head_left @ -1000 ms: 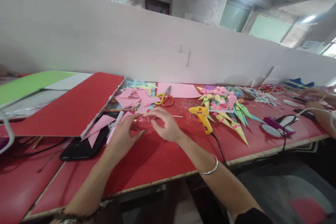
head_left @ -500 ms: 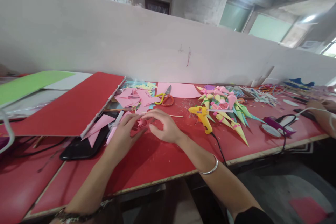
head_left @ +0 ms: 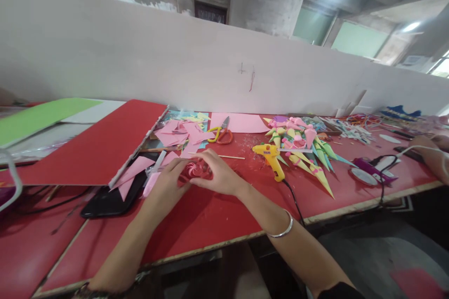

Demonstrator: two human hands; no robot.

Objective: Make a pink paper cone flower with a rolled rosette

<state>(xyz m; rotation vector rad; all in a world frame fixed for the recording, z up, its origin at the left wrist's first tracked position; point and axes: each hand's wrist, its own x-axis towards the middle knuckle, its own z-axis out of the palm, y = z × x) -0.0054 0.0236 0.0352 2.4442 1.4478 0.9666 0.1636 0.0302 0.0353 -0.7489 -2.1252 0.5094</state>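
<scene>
A small pink paper rosette point(head_left: 192, 169) with swirled petals is held between my two hands above the red tabletop. My left hand point(head_left: 173, 176) has its fingers curled round the left side of it. From the right, my right hand point(head_left: 221, 174) closes on it with bent fingers and thumb; some fingertips are hidden behind the paper. Just beyond my hands lies a thin wooden stick point(head_left: 231, 157). Scissors point(head_left: 220, 134) with one yellow and one red handle rest farther back. To the right is a yellow glue gun point(head_left: 271, 159) with its nozzle pointing left.
Pink paper scraps point(head_left: 180, 133) are heaped behind my left hand. Finished paper cones point(head_left: 298, 142) with pink trim pile up beyond the glue gun. A large red board point(head_left: 94, 145) and a black tray point(head_left: 115, 201) lie at left. Another person's hand point(head_left: 428, 149) is at far right.
My hands have come closer around the rosette, and its swirled face now shows toward me. My right fingers have moved in against it. The tools and paper pieces stay in place.
</scene>
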